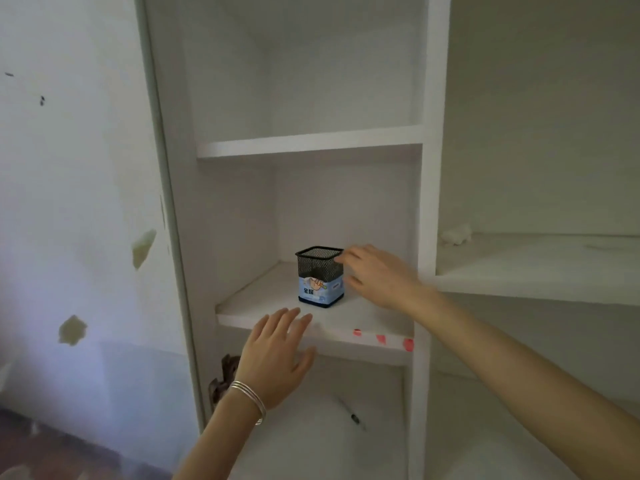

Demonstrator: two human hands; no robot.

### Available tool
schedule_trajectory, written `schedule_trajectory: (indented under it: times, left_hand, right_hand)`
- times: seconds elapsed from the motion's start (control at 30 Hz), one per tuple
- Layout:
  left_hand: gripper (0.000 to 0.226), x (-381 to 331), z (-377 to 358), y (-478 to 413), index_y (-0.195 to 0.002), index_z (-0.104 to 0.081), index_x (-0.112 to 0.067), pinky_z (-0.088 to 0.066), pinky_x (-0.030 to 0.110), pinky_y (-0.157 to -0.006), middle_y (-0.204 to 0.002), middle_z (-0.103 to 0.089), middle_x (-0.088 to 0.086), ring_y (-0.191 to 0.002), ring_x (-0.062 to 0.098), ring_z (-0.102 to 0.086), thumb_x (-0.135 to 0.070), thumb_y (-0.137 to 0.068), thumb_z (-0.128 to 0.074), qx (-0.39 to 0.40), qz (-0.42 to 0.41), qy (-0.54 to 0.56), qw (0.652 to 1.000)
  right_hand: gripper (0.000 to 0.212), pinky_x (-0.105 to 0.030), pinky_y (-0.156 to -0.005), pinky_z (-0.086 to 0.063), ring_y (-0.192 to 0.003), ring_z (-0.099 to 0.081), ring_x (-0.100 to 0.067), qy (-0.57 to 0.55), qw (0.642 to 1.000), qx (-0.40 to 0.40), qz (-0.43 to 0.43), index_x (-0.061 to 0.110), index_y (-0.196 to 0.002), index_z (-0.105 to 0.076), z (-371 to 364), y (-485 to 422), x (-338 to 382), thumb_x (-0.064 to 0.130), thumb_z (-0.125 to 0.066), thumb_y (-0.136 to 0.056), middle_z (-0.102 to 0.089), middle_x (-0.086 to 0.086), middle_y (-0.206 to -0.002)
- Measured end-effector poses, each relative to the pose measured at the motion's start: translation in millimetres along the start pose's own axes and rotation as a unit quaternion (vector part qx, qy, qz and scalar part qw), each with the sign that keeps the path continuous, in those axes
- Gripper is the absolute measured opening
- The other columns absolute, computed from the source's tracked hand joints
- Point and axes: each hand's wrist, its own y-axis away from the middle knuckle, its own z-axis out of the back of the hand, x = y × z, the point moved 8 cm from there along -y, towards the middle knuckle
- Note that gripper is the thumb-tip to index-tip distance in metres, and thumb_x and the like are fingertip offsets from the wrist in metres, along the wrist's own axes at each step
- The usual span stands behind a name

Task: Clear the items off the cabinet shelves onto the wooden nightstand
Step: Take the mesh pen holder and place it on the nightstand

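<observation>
The mesh pen holder (320, 278) is not yet lifted. The right hand (377, 275) reaches beside it, grip open; the left hand (273, 355) hovers open before it. A pen (351, 414) lies below.

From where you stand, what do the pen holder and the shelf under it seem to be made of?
Pen holder: probably black metal mesh, matte; fine holes show in its upper half, a blue label wraps the lower half. Shelf: probably white painted or laminated board; smooth, thick front edge.

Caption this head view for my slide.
Right hand reaches for a mesh pen holder on the cabinet shelf; left hand hovers open.
</observation>
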Motion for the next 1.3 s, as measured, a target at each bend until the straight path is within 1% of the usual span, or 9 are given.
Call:
schedule_trajectory:
  times: [0.27,0.43,0.63,0.77,0.93,1.03,1.1,1.2,1.3]
  left_hand:
    - [0.044,31,-17,0,-0.124,-0.051,-0.027,-0.044,0.042,-0.098,-0.126,-0.058,0.000,-0.116,0.022,-0.054,-0.046,-0.086,-0.040,0.005,-0.018,0.020,1.000]
    - [0.045,36,-24,2,-0.127,-0.049,-0.026,-0.042,0.043,-0.100,-0.126,-0.058,0.000,-0.118,0.023,-0.053,-0.044,-0.087,-0.040,0.008,-0.038,0.020,0.999]
    - [0.047,28,-24,-5,-0.130,-0.047,-0.026,-0.037,0.042,-0.105,-0.132,-0.054,-0.001,-0.124,0.022,-0.048,-0.045,-0.087,-0.038,0.005,-0.055,0.046,0.997]
    - [0.051,10,-21,-10,-0.130,-0.050,-0.021,-0.027,0.040,-0.104,-0.130,-0.056,0.003,-0.125,0.023,-0.048,-0.041,-0.084,-0.040,-0.011,-0.071,0.082,0.994]
    - [0.051,-35,-13,-5,-0.129,-0.046,-0.016,-0.029,0.042,-0.100,-0.128,-0.057,0.005,-0.123,0.025,-0.050,-0.040,-0.084,-0.041,-0.052,-0.135,0.129,0.981]
    - [0.051,-64,-4,1,-0.129,-0.049,-0.015,-0.029,0.043,-0.102,-0.128,-0.057,0.006,-0.124,0.026,-0.049,-0.039,-0.085,-0.041,-0.065,-0.165,0.148,0.973]
    - [0.048,-82,4,9,-0.128,-0.051,-0.015,-0.029,0.044,-0.104,-0.130,-0.055,0.008,-0.126,0.026,-0.045,-0.039,-0.088,-0.040,-0.073,-0.187,0.176,0.964]
    - [0.045,-111,26,28,-0.129,-0.048,-0.016,-0.031,0.044,-0.104,-0.135,-0.051,0.008,-0.129,0.025,-0.042,-0.040,-0.093,-0.034,-0.101,-0.220,0.217,0.946]
    - [0.046,-145,51,50,-0.131,-0.046,-0.017,-0.033,0.043,-0.102,-0.134,-0.051,0.006,-0.126,0.023,-0.043,-0.038,-0.090,-0.040,-0.125,-0.253,0.263,0.923]
  right_hand:
    - [0.041,-0.036,-0.088,-0.041,-0.119,-0.041,-0.021,-0.086,0.995,0.008,-0.054,0.022,-0.133,-0.046,-24,-47,-4,0.035,-0.048,-0.094,-0.049,0.002,-0.130]
    - [0.033,-0.031,-0.076,-0.041,-0.105,-0.050,-0.022,-0.100,0.991,-0.028,-0.084,0.014,-0.117,-0.058,-30,-53,-11,0.031,-0.058,-0.089,-0.057,-0.003,-0.112]
    - [0.027,-0.031,-0.078,-0.042,-0.096,-0.056,-0.022,-0.166,0.979,-0.084,-0.082,0.009,-0.105,-0.065,-5,-38,-16,0.025,-0.065,-0.084,-0.063,-0.005,-0.103]
    - [0.021,-0.038,-0.083,-0.047,-0.090,-0.059,-0.021,-0.196,0.972,-0.105,-0.074,0.008,-0.098,-0.067,23,-10,-17,0.022,-0.068,-0.082,-0.064,-0.003,-0.095]
    - [0.015,-0.039,-0.085,-0.049,-0.085,-0.061,-0.014,-0.212,0.964,-0.119,-0.107,0.008,-0.091,-0.069,53,44,-31,0.018,-0.069,-0.080,-0.061,0.005,-0.086]
    - [0.014,-0.033,-0.084,-0.048,-0.084,-0.060,-0.009,-0.211,0.961,-0.125,-0.129,0.006,-0.090,-0.070,72,80,-33,0.014,-0.071,-0.079,-0.063,0.003,-0.086]
    - [0.014,-0.029,-0.086,-0.047,-0.090,-0.061,-0.011,-0.211,0.959,-0.131,-0.134,0.004,-0.091,-0.070,88,106,-31,0.011,-0.071,-0.078,-0.068,-0.003,-0.092]
    - [0.014,-0.028,-0.085,-0.048,-0.089,-0.061,-0.012,-0.199,0.960,-0.131,-0.148,0.006,-0.090,-0.070,115,147,-26,0.015,-0.069,-0.080,-0.068,-0.007,-0.092]
    - [0.016,-0.026,-0.084,-0.049,-0.088,-0.060,-0.011,-0.192,0.956,-0.133,-0.178,0.004,-0.092,-0.069,141,193,-24,0.015,-0.069,-0.080,-0.068,-0.007,-0.091]
